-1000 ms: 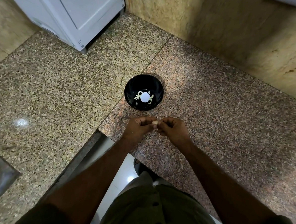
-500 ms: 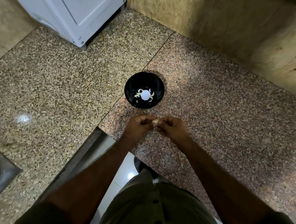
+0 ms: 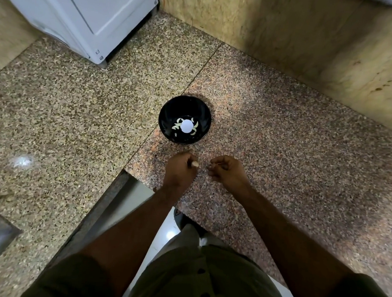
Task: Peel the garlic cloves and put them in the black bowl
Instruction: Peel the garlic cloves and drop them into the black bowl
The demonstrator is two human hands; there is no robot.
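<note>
Garlic clove [image 3: 195, 164] pinched in left hand [image 3: 180, 168]; black bowl [image 3: 185, 119] lies at twelve o'clock, near. Right hand [image 3: 226, 171] loosely curled, apart at three o'clock; cannot tell if it holds skin.

One head-worn wide camera looks steeply down, close over the granite counter [image 3: 282, 153] corner.

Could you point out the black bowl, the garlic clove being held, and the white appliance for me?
black bowl [image 3: 167, 114]: head view, on its inner left wall.
garlic clove [image 3: 195, 164]: head view, on the pale tip showing at the left hand's fingers.
white appliance [image 3: 88, 11]: head view, on its front panel.
</note>
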